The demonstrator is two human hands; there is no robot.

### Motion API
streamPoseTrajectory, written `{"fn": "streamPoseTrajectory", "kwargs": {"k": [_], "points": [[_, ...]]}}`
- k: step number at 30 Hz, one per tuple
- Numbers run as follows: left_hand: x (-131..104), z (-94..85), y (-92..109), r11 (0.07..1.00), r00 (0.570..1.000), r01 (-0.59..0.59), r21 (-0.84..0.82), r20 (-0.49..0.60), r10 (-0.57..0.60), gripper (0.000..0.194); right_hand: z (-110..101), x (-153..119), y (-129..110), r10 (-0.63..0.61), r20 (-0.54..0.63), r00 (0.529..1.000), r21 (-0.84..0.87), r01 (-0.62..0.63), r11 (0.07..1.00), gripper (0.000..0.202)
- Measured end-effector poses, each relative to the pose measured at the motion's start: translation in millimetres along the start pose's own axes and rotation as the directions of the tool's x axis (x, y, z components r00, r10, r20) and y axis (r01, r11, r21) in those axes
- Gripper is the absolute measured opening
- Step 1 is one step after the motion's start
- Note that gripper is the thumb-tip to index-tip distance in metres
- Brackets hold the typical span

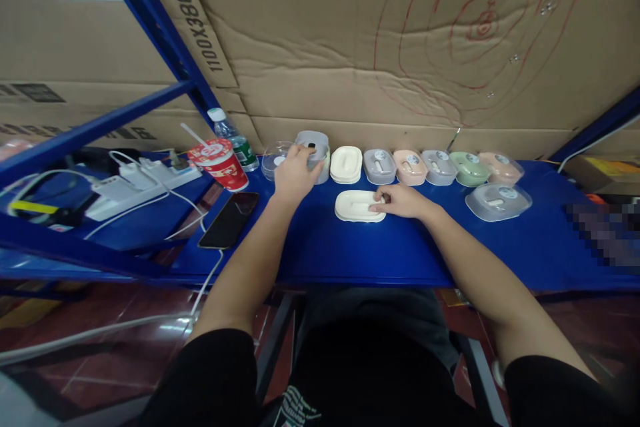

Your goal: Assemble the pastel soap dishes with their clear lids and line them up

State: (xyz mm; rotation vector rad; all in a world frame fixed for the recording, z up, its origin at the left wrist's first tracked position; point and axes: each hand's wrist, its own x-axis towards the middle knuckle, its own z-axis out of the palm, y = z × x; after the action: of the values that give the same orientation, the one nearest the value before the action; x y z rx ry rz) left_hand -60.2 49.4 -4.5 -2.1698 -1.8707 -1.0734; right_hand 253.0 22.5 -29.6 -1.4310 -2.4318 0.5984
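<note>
My left hand (295, 173) reaches into a stack of light grey plastic pieces (314, 140) at the back, fingers curled. Whatever its fingertips grip is too hidden to make out. On the blue table, an oblong cream plastic lid (353, 205) with a raised middle lies before me. My right hand (400, 201) pinches this lid at its right end, thumb on the near side. Behind it sits a stack of cream plastic pieces (346, 165). Beside my left hand rests a clear plastic cover (273, 159).
Several lidded boxes in grey (380, 167), pink (410, 168) and green (470, 170) line the back. A grey box with a clear cover (499, 202) stands nearer right. Leftward are a phone (230, 220), red cup (223, 167), bottle (235, 140) and power strip (145, 183) with cables.
</note>
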Motion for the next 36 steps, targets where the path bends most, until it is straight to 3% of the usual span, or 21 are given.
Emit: {"fn": "streamPoseTrajectory", "kwargs": {"k": [3,6,14,20,24,29,33,36], "points": [[3.0,-0.2,-5.5,0.997,0.993,0.051,0.059,0.106,-0.057,0.024,-0.3,-0.1,0.2,-0.001,-0.002,1.0,-0.001,0.001,1.0,0.034],[4.1,0.8,-5.1,0.997,0.99,0.074,0.033,0.117,-0.078,0.017,0.2,0.3,0.2,-0.003,0.003,1.0,0.004,0.003,1.0,0.033],[8.6,3.3,-9.7,0.983,0.989,0.143,-0.118,-0.03,-0.147,0.036,0.0,1.5,1.3,-0.017,0.004,1.0,-0.004,0.017,1.0,0.031],[9.9,4.6,-9.6,0.977,0.957,0.068,-0.204,-0.264,-0.121,0.033,1.7,2.1,4.1,-0.054,0.014,0.998,-0.005,0.054,0.999,0.032],[1.5,-0.9,2.1,0.969,0.95,0.006,-0.248,-0.3,-0.082,0.026,1.6,3.0,5.1,-0.065,-0.097,0.993,0.066,0.072,0.995,0.045],[-12.2,-4.0,22.0,0.933,0.983,-0.124,-0.337,-0.171,0.069,0.041,-5.6,-0.3,0.5,-0.021,-0.365,0.931,0.164,0.087,0.983,0.069],[-15.6,0.8,30.6,0.959,0.997,-0.044,-0.281,0.048,0.059,0.046,-11.2,-5.2,-5.3,-0.068,-0.391,0.918,0.166,0.143,0.976,0.068],[-15.3,2.0,33.7,0.993,0.962,-0.023,-0.115,0.268,0.053,0.042,-14.1,-6.7,-7.6,-0.057,-0.392,0.918,0.162,0.129,0.978,0.072]]}}
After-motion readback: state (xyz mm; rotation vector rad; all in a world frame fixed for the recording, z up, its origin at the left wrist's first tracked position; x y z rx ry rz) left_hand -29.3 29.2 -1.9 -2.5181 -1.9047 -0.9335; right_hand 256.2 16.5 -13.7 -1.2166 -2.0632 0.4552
